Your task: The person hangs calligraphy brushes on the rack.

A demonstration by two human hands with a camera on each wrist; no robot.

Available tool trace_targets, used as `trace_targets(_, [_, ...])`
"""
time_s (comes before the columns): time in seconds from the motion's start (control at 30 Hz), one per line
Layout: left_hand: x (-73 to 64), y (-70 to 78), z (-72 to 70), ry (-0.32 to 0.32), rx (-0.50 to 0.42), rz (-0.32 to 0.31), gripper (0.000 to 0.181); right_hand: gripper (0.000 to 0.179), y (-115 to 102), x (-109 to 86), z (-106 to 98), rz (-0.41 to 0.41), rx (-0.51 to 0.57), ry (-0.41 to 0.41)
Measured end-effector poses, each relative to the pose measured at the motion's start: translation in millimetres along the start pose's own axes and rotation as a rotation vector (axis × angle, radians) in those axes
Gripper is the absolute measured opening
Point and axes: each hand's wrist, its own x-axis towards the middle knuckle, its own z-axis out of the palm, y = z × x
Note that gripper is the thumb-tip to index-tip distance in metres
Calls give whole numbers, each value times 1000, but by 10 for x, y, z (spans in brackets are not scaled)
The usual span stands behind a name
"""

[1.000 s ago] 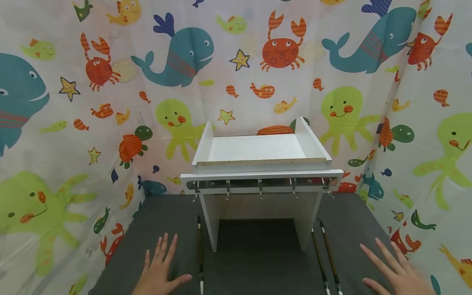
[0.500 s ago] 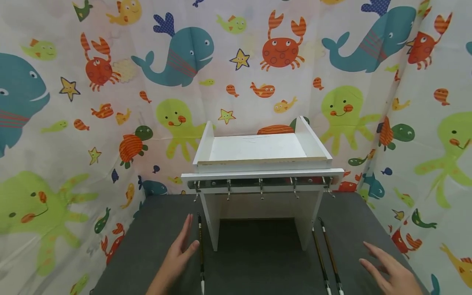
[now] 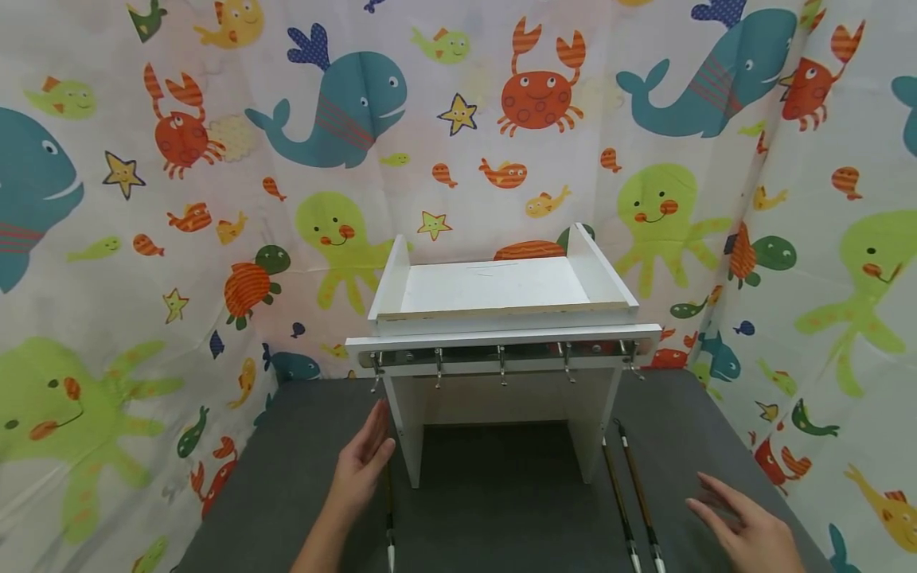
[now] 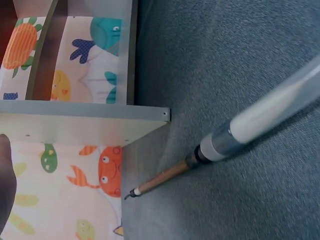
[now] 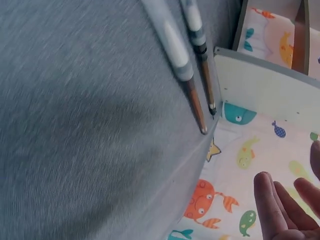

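standing on a dark grey table (image 3: 315, 446), a white shelf (image 3: 501, 322) rises between the hands. the left hand (image 3: 363, 460), fingers nearly straight and holding nothing, is just beside the shelf, partly hiding the left brush (image 3: 390, 509). the right hand (image 3: 752, 528), relaxed, thumb apart, grips nothing; an inner brush (image 3: 619, 501) and an outer brush (image 3: 639, 497) lie to its left.

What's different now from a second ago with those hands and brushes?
The left hand has moved forward and rightward, turning edge-on, and partly covers the left calligraphy brush in the head view. The right hand has drawn its spread fingers together. Neither has a visible grip on anything. That brush, the two right-side calligraphy brushes and the white hook shelf stayed put.
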Motion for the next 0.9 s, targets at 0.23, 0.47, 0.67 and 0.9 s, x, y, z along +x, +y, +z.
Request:
trace_targets(0.23, [69, -54, 74, 84, 68, -47, 56, 44, -13, 41, 75, 89, 55, -20])
trace_targets(0.47, [123, -85, 140, 178, 92, -75, 49, 49, -36, 119, 108, 200, 84, -79])
trace_targets(0.67, [150, -70, 182, 220, 109, -118, 48, 65, -4, 186, 126, 283, 105, -139])
trace_targets(0.9, [141, -54, 198, 238, 122, -130, 46, 79, -2, 264, 187, 352, 157, -179])
